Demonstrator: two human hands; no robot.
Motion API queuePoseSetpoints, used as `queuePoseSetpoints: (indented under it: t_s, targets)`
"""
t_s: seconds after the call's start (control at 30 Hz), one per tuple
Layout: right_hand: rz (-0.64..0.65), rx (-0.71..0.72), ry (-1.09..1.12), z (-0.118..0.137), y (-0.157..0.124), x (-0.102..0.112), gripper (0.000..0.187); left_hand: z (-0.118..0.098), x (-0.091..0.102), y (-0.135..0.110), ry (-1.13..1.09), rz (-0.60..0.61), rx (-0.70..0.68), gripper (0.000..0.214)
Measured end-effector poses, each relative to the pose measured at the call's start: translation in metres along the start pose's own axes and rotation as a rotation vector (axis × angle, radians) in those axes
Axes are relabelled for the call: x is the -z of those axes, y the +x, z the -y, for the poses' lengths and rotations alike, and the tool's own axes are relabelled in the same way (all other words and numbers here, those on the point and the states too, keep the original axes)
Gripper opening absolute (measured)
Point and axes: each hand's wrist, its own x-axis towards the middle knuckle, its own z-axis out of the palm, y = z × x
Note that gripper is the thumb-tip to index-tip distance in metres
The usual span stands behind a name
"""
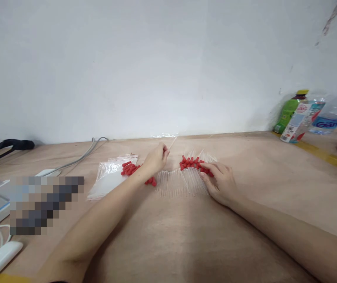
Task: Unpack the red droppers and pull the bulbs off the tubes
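My left hand [158,157] is closed in a pinch on a thin, clear dropper tube [173,143] that slants up and away. Below it, a row of clear dropper tubes [171,184] lies side by side on the wooden table. Loose red rubber bulbs [130,168] lie to the left, some partly hidden by my left forearm. On the right, my right hand [220,181] reaches with its fingers stretched and thumb apart over the edge of a pile of red-bulbed droppers [189,162], whose clear tubes point toward the wall. Its fingertips touch or hover at the red bulbs.
A clear zip bag [106,179] lies left of the loose bulbs. A grey cable [87,155], a white device [2,259] and a blurred-out patch are at far left. Bottles [330,114] and a carton [302,122] stand back right, near yellow tape [321,153]. The wall bounds the table's back.
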Motion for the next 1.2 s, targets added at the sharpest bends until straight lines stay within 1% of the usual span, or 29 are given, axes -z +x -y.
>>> queuePoseSetpoints:
  t_s: [0.03,0.1,0.13,0.17,0.23,0.3,0.37,0.47,0.57,0.67,0.9,1.0,1.2]
  targets:
    - [-0.010,0.002,0.010,0.000,0.000,-0.001,0.030,0.004,0.000,-0.010,-0.009,-0.031,-0.060,0.019]
    - [-0.033,0.019,0.018,0.000,0.000,-0.002,0.042,0.014,-0.003,-0.031,-0.026,-0.169,-0.301,0.017]
    - [-0.046,0.035,0.014,0.000,0.000,-0.002,0.046,0.018,-0.005,-0.041,-0.007,-0.225,-0.387,0.017]
    - [-0.055,0.054,0.006,0.001,0.001,-0.002,0.050,0.023,-0.007,-0.050,0.012,-0.255,-0.459,0.015]
    - [-0.037,0.101,-0.007,0.002,0.001,-0.002,0.054,0.027,-0.012,-0.066,0.049,-0.282,-0.523,0.014]
    - [0.000,0.159,-0.010,0.004,0.001,-0.001,0.054,0.027,-0.017,-0.076,0.074,-0.294,-0.544,0.012]
    - [0.037,0.218,-0.015,0.006,0.001,0.000,0.052,0.024,-0.022,-0.080,0.073,-0.295,-0.570,0.010]
    - [0.083,0.298,-0.037,0.009,0.000,0.001,0.049,0.017,-0.028,-0.080,0.040,-0.259,-0.636,0.010]
    - [0.151,0.351,-0.042,0.012,0.000,0.001,0.048,0.011,-0.030,-0.080,0.022,-0.215,-0.679,0.010]
    - [0.202,0.375,-0.028,0.017,0.000,-0.001,0.046,0.008,-0.029,-0.081,0.011,-0.219,-0.702,0.011]
    - [0.215,0.372,0.001,0.017,-0.002,-0.008,0.027,0.005,-0.032,-0.082,0.013,-0.283,-0.724,0.011]
    - [0.200,0.390,0.020,0.016,-0.002,-0.009,0.027,0.006,-0.033,-0.081,0.046,-0.272,-0.715,0.018]
    - [0.185,0.405,0.059,0.016,-0.002,-0.009,0.032,0.005,-0.032,-0.081,0.043,-0.266,-0.744,0.015]
